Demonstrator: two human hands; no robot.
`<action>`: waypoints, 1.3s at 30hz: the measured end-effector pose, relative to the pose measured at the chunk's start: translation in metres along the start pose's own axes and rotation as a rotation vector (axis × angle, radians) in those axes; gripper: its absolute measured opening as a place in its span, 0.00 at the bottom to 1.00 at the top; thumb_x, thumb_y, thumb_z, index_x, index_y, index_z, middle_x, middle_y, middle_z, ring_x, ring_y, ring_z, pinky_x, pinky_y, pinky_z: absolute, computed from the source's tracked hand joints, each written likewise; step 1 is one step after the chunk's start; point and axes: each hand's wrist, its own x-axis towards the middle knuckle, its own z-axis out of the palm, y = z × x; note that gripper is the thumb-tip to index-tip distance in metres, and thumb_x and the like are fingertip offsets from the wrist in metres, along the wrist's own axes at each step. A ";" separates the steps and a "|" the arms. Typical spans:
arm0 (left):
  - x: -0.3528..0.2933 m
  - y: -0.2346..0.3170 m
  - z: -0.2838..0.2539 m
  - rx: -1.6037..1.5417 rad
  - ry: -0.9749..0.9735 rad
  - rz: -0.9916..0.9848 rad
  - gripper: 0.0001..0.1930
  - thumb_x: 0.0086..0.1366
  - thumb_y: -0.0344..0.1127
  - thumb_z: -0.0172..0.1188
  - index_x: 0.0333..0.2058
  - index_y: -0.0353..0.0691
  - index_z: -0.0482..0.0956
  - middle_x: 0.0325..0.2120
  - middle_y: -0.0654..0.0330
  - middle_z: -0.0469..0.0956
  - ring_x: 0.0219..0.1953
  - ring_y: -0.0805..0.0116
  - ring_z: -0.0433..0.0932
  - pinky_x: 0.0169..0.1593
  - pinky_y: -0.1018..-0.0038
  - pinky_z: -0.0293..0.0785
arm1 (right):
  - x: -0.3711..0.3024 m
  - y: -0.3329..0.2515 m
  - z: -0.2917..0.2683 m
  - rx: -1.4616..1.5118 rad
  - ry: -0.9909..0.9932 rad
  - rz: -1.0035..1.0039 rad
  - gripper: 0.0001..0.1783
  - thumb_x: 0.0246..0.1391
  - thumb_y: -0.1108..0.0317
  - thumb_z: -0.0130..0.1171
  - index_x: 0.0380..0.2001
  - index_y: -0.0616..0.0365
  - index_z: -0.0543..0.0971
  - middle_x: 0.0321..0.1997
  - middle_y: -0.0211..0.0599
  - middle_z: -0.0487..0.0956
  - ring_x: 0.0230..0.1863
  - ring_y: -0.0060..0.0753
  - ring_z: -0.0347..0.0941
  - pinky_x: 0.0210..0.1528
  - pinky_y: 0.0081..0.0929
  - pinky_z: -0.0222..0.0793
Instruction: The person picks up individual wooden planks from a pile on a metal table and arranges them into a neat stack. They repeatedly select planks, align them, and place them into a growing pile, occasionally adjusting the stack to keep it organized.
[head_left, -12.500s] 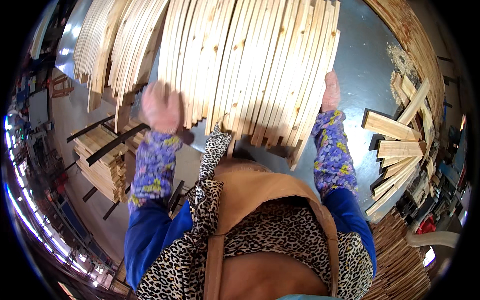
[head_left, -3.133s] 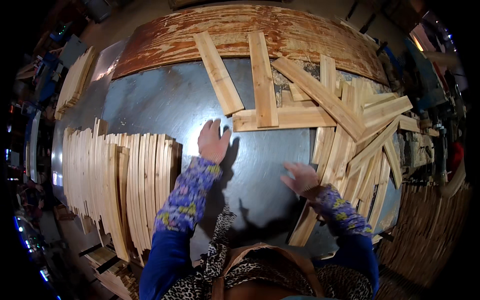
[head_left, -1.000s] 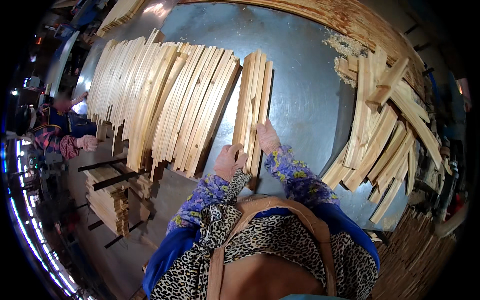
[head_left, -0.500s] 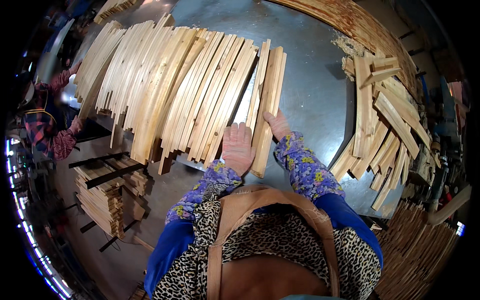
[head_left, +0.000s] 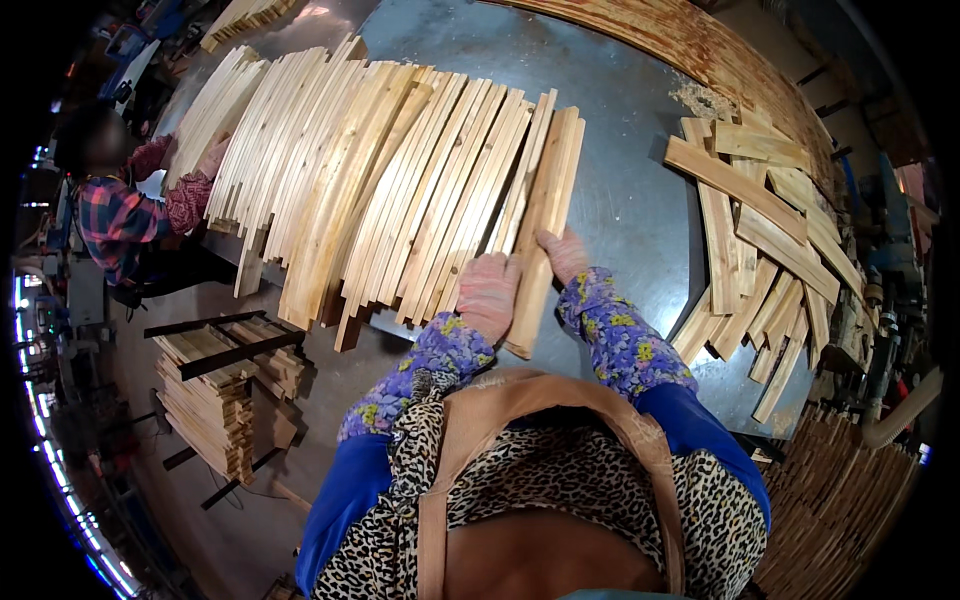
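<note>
A long row of pale wooden strips [head_left: 430, 200] lies side by side across the metal table, running away from me. At its right end, a wider wooden board [head_left: 548, 215] lies slightly apart, beside a narrow strip [head_left: 521, 180]. My left hand [head_left: 487, 297] is over the near end of the narrow strip, its fingers bent and close together, touching the board's left side. On the board's right edge is my right hand [head_left: 565, 256], thumb on top and fingers partly hidden against the side. Both forearms wear purple flowered sleeves.
Loose boards [head_left: 780, 235] are heaped at the table's right, near sawdust [head_left: 703, 98]. A co-worker in a plaid top [head_left: 115, 225] reaches to the row's left end. Stacked wood sits on a black-barred rack [head_left: 215, 365] at lower left; more strips [head_left: 840, 500] stand lower right.
My left fingers have gone from stretched flat to bent, and the narrow strip sits closer to the row. The co-worker has moved rightward. Boards now lie crosswise on top of the right heap.
</note>
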 end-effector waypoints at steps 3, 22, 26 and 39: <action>0.014 0.013 -0.004 0.004 -0.194 0.115 0.15 0.63 0.36 0.59 0.47 0.39 0.78 0.38 0.55 0.77 0.43 0.54 0.80 0.48 0.57 0.76 | 0.005 -0.004 0.006 -0.084 0.038 0.075 0.32 0.61 0.54 0.65 0.63 0.63 0.81 0.55 0.53 0.88 0.54 0.53 0.85 0.59 0.43 0.78; -0.044 -0.090 -0.149 -0.825 0.046 -0.794 0.34 0.71 0.40 0.63 0.73 0.33 0.73 0.56 0.47 0.85 0.51 0.60 0.83 0.59 0.65 0.80 | -0.034 -0.088 0.047 -0.245 -0.140 0.071 0.38 0.68 0.46 0.64 0.68 0.66 0.73 0.60 0.64 0.84 0.64 0.63 0.81 0.69 0.49 0.75; -0.063 -0.202 -0.190 -0.752 0.268 -0.676 0.27 0.77 0.43 0.60 0.65 0.27 0.80 0.63 0.41 0.82 0.62 0.53 0.82 0.69 0.62 0.75 | -0.025 -0.073 0.043 -0.109 -0.272 0.093 0.52 0.68 0.41 0.62 0.82 0.62 0.57 0.76 0.66 0.72 0.78 0.61 0.68 0.82 0.47 0.62; -0.067 -0.255 -0.208 0.380 0.138 -0.779 0.23 0.76 0.41 0.63 0.63 0.34 0.82 0.67 0.41 0.77 0.67 0.40 0.76 0.71 0.54 0.73 | 0.079 -0.046 -0.315 -1.119 0.235 -0.112 0.37 0.59 0.60 0.62 0.71 0.56 0.70 0.68 0.55 0.78 0.72 0.59 0.72 0.72 0.49 0.71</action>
